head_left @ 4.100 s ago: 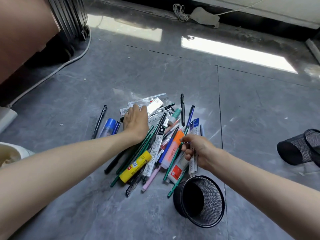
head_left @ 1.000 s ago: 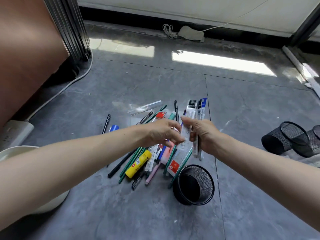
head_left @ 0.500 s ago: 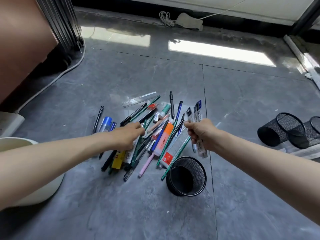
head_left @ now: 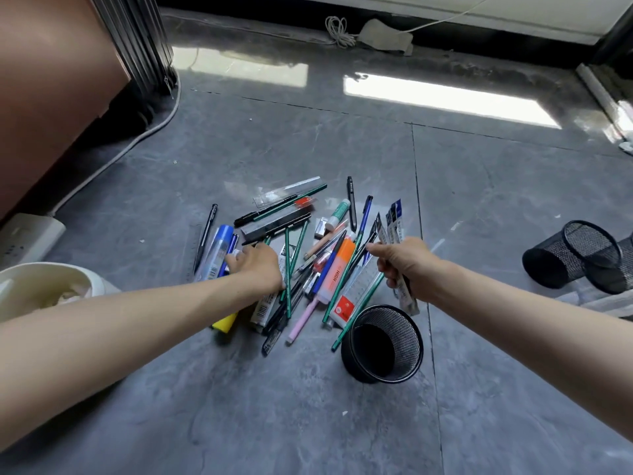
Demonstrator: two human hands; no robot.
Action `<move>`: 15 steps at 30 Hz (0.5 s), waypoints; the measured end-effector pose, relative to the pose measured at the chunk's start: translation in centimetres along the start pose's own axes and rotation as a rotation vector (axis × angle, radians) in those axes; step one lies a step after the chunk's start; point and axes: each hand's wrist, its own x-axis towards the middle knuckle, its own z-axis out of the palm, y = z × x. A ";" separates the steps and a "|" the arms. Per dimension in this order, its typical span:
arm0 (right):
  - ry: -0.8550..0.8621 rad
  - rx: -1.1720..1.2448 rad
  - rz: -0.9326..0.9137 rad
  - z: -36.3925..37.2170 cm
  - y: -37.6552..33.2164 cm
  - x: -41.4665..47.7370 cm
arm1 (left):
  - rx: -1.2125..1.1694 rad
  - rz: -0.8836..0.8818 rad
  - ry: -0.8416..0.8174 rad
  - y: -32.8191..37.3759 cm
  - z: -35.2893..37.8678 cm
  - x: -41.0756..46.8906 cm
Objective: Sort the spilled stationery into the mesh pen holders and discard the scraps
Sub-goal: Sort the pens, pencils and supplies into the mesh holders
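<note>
Grey tile floor (head_left: 274, 423). Far left, at 9 o'clock of the pile, a white bin (head_left: 97, 286) w/ crumpled scraps inside & a power strip (head_left: 30, 231) just behind it. Left hand (head_left: 260, 265) lies palm down on the left side of the stationery pile (head_left: 318, 255), fingertips by a blue tube (head_left: 219, 246) & a small white bit; can't tell if it grips anything. A black pen (head_left: 205, 231) lies at the pile's 9 o'clock edge and a clear ruler (head_left: 291, 192) at 12. A yellow marker (head_left: 224, 322) pokes out from under the wrist at 7. Mid-pile: green pencils (head_left: 286, 245), an orange highlighter (head_left: 337, 269), and a pink pen (head_left: 303, 320) pointing to 7. Right hand (head_left: 404, 265), at the pile's 3 o'clock, is closed in a fist round several refill packs (head_left: 394, 221), which fan up toward 12 & stick out below the fist toward 5. A black mesh holder (head_left: 407, 354) stands upright at 5 o'clock of the pile, just below that fist, w/ a green pencil tip right beside its rim. Far right at 3 o'clock, well apart from the pile, two more mesh holders (head_left: 555, 258) lie on their sides, touching each other.
</note>
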 end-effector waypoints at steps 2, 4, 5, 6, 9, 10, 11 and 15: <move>0.002 -0.004 -0.009 0.0 -0.1 -0.1 | -0.050 -0.003 -0.027 0.1 0.5 0.1; -0.002 -0.008 -0.022 0.0 -0.2 -0.4 | -0.123 -0.043 -0.107 0.1 0.6 -0.1; -0.002 -0.010 -0.029 0.0 -0.2 -0.5 | -0.133 -0.057 -0.136 0.1 0.7 -0.1; -0.002 -0.013 -0.035 0.0 -0.3 -0.7 | -0.146 -0.065 -0.155 0.0 0.7 0.0; -0.005 -0.028 -0.049 0.1 -0.5 -1.1 | -0.121 -0.072 -0.167 0.0 0.5 -0.4; -0.005 -0.033 -0.052 0.1 -0.5 -1.3 | -0.095 -0.060 -0.180 0.1 0.7 -0.6; -0.005 -0.036 -0.055 0.1 -0.6 -1.4 | -0.108 -0.045 -0.190 0.2 0.8 -0.7; -0.019 -0.011 -0.057 0.0 -0.7 -2.1 | -0.305 -0.076 -0.114 0.6 0.1 -1.8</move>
